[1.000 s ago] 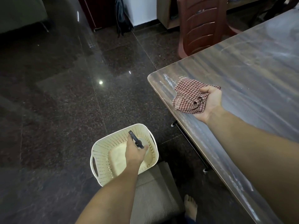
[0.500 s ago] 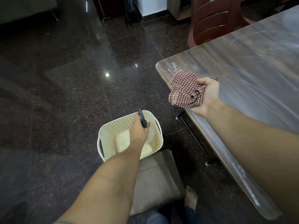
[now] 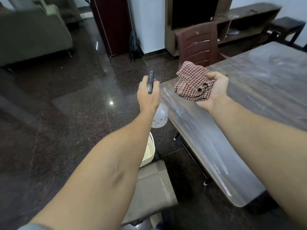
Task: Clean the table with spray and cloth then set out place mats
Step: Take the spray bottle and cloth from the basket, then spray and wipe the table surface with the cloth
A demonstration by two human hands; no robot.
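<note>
My left hand [image 3: 148, 95] grips a spray bottle [image 3: 159, 117] by its black trigger head, with the clear body hanging below my wrist just off the table's near corner. My right hand [image 3: 214, 90] is palm up over the dark wooden table [image 3: 259, 90], holding a crumpled red-and-white checked cloth [image 3: 193, 82]. The tabletop shows pale streaks. No place mats are in view.
A cream perforated basket [image 3: 149, 151] stands on the dark polished floor, mostly hidden behind my left forearm, beside a grey cushioned seat [image 3: 152, 191]. A brown chair [image 3: 199, 45] stands at the table's far end. A sofa [image 3: 31, 35] is at the far left.
My left hand has lifted the spray bottle out of the basket and up to the table's corner. The view has tilted upward. My right hand still holds the cloth over the table.
</note>
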